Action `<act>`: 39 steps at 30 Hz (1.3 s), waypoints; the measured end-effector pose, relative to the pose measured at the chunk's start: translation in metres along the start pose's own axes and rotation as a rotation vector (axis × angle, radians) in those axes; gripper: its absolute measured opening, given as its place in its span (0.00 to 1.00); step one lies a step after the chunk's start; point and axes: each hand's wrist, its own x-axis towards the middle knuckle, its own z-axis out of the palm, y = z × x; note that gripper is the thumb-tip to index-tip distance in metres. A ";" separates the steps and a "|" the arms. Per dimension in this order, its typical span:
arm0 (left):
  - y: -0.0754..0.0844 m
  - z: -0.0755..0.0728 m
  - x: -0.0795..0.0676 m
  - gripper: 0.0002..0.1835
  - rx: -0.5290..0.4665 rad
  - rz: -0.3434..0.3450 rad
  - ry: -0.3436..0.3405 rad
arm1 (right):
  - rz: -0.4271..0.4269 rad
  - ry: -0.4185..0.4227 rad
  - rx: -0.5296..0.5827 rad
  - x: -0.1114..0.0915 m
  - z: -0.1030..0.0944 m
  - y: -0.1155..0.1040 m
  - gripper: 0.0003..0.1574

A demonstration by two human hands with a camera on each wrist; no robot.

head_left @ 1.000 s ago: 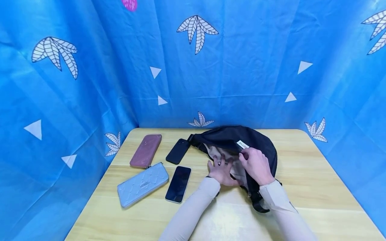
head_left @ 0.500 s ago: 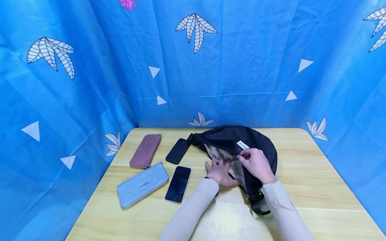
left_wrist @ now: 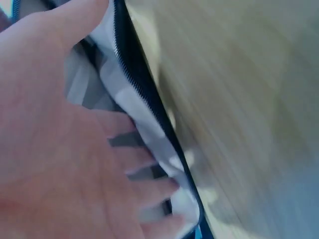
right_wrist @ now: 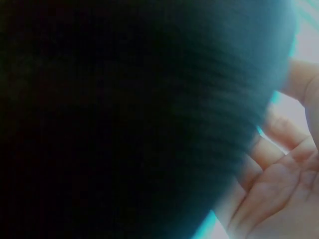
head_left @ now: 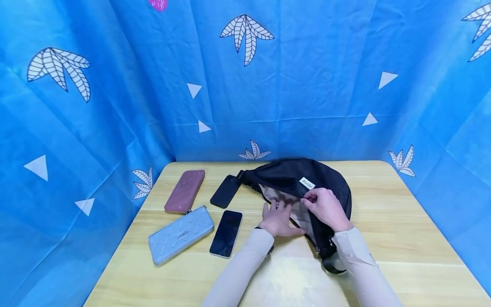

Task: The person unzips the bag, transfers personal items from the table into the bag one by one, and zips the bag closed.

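A black waist bag [head_left: 330, 177] lies on the table, its zipped mouth spread wide and its pale grey lining [head_left: 303, 215] showing. My right hand [head_left: 327, 208] pinches the upper edge of the mouth, just below a white label [head_left: 307, 183]. With fingers straight and spread, my left hand [head_left: 279, 219] rests on the lining along the lower edge; the fingertips reach into the bag. Up close in the left wrist view, the zipper [left_wrist: 144, 99] runs past the left hand [left_wrist: 65, 154]. Dark bag fabric [right_wrist: 124, 124] fills most of the right wrist view, hiding the right fingertips.
Left of the bag lie a dark phone [head_left: 226, 192], a phone with its black screen up [head_left: 226, 233], a mauve wallet [head_left: 185, 192] and a light blue quilted wallet [head_left: 181, 235]. A strap loop [head_left: 333, 266] hangs toward the front. Blue curtains [head_left: 280, 85] enclose the table.
More of the white label shows beside my right fingers, which keep their pinch on the bag's edge. My left hand has shifted slightly left. The wallets and phones stay in place.
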 end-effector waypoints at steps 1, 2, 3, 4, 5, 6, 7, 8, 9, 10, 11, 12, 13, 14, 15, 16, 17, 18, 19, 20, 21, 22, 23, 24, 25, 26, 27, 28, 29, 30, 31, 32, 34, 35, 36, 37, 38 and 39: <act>-0.004 -0.001 -0.002 0.53 -0.011 0.038 0.012 | -0.001 -0.002 0.001 0.000 0.000 0.000 0.06; -0.008 -0.004 -0.004 0.51 -0.025 0.075 0.023 | -0.001 -0.003 0.001 0.001 0.000 0.000 0.06; -0.011 -0.006 -0.006 0.49 -0.036 0.109 0.036 | -0.001 -0.005 0.000 0.001 0.000 -0.001 0.06; -0.015 -0.008 -0.008 0.46 -0.052 0.140 0.048 | -0.001 -0.007 0.000 0.001 0.000 -0.001 0.07; -0.019 -0.010 -0.010 0.43 -0.072 0.169 0.062 | -0.002 -0.009 -0.002 0.001 0.000 -0.001 0.07; -0.024 -0.012 -0.012 0.41 -0.091 0.195 0.075 | -0.001 -0.011 -0.003 0.001 0.001 -0.001 0.07; -0.028 -0.015 -0.015 0.39 -0.122 0.216 0.082 | -0.003 -0.013 -0.003 0.001 0.001 -0.001 0.07; -0.032 -0.018 -0.017 0.37 -0.155 0.228 0.085 | 0.001 -0.015 -0.003 0.001 0.001 0.000 0.07; -0.036 -0.020 -0.019 0.36 -0.189 0.236 0.093 | 0.001 -0.018 -0.003 0.001 0.001 0.000 0.06; -0.041 -0.022 -0.021 0.34 -0.231 0.237 0.098 | 0.002 -0.019 -0.003 0.001 0.001 0.001 0.07; -0.046 -0.024 -0.023 0.33 -0.276 0.233 0.102 | 0.003 -0.020 -0.002 0.001 0.001 0.002 0.06; -0.050 -0.026 -0.024 0.31 -0.321 0.224 0.109 | 0.002 -0.020 0.000 0.001 0.001 0.002 0.06; -0.056 -0.028 -0.025 0.30 -0.371 0.213 0.115 | 0.003 -0.019 0.000 0.001 0.001 0.003 0.06; -0.061 -0.030 -0.027 0.28 -0.422 0.203 0.120 | 0.005 -0.017 0.000 0.000 0.002 0.004 0.06; -0.067 -0.033 -0.029 0.27 -0.473 0.193 0.124 | 0.005 -0.015 0.001 0.000 0.002 0.004 0.06; -0.072 -0.036 -0.031 0.26 -0.521 0.180 0.125 | 0.005 -0.015 0.002 0.000 0.002 0.004 0.06; -0.078 -0.039 -0.033 0.25 -0.564 0.171 0.132 | 0.004 -0.015 0.003 0.000 0.002 0.005 0.06; -0.084 -0.043 -0.036 0.24 -0.599 0.163 0.139 | 0.003 -0.015 0.005 0.000 0.002 0.005 0.06; -0.090 -0.047 -0.039 0.24 -0.627 0.155 0.148 | 0.004 -0.015 0.005 0.000 0.002 0.005 0.06; -0.095 -0.051 -0.043 0.24 -0.651 0.140 0.155 | 0.003 -0.014 0.006 0.000 0.001 0.005 0.06; -0.101 -0.055 -0.047 0.23 -0.669 0.124 0.168 | 0.001 -0.013 0.008 0.000 0.001 0.004 0.06; -0.107 -0.059 -0.050 0.22 -0.689 0.106 0.183 | -0.001 -0.013 0.010 0.000 0.001 0.004 0.05; -0.113 -0.063 -0.053 0.21 -0.707 0.089 0.197 | -0.004 -0.011 0.012 0.001 0.001 0.003 0.05; -0.119 -0.067 -0.057 0.21 -0.726 0.075 0.203 | -0.006 -0.011 0.015 0.001 0.001 0.002 0.05; -0.124 -0.070 -0.060 0.21 -0.749 0.058 0.207 | -0.007 -0.011 0.017 0.001 0.000 0.003 0.05; -0.130 -0.073 -0.064 0.21 -0.776 0.039 0.207 | -0.006 -0.013 0.019 0.001 0.000 0.003 0.05; -0.136 -0.076 -0.067 0.21 -0.807 0.024 0.203 | -0.003 -0.017 0.021 0.001 0.000 0.003 0.05; -0.142 -0.078 -0.071 0.22 -0.838 0.002 0.193 | -0.001 -0.021 0.022 0.001 0.001 0.003 0.05; -0.149 -0.080 -0.075 0.24 -0.864 -0.018 0.184 | 0.003 -0.024 0.024 0.001 0.001 0.003 0.06; -0.155 -0.081 -0.079 0.25 -0.889 -0.041 0.178 | 0.007 -0.028 0.024 0.001 0.001 0.003 0.06; -0.162 -0.083 -0.083 0.26 -0.905 -0.065 0.180 | 0.012 -0.030 0.024 0.001 0.001 0.004 0.06; -0.169 -0.084 -0.087 0.27 -0.914 -0.086 0.183 | 0.017 -0.031 0.023 0.001 0.002 0.004 0.06; -0.182 -0.088 -0.096 0.28 -0.925 -0.124 0.191 | 0.020 -0.030 0.024 0.002 0.001 0.004 0.06; -0.189 -0.090 -0.100 0.29 -0.930 -0.137 0.201 | 0.020 -0.030 0.024 0.002 0.001 0.004 0.06; -0.195 -0.092 -0.104 0.29 -0.928 -0.154 0.211 | 0.018 -0.029 0.022 0.002 0.001 0.004 0.06; -0.202 -0.094 -0.108 0.29 -0.921 -0.172 0.222 | 0.016 -0.029 0.022 0.002 0.001 0.004 0.06; -0.208 -0.096 -0.113 0.30 -0.917 -0.188 0.226 | 0.014 -0.029 0.020 0.002 0.000 0.004 0.06; -0.214 -0.098 -0.118 0.31 -0.911 -0.207 0.229 | 0.013 -0.028 0.019 0.002 0.000 0.004 0.06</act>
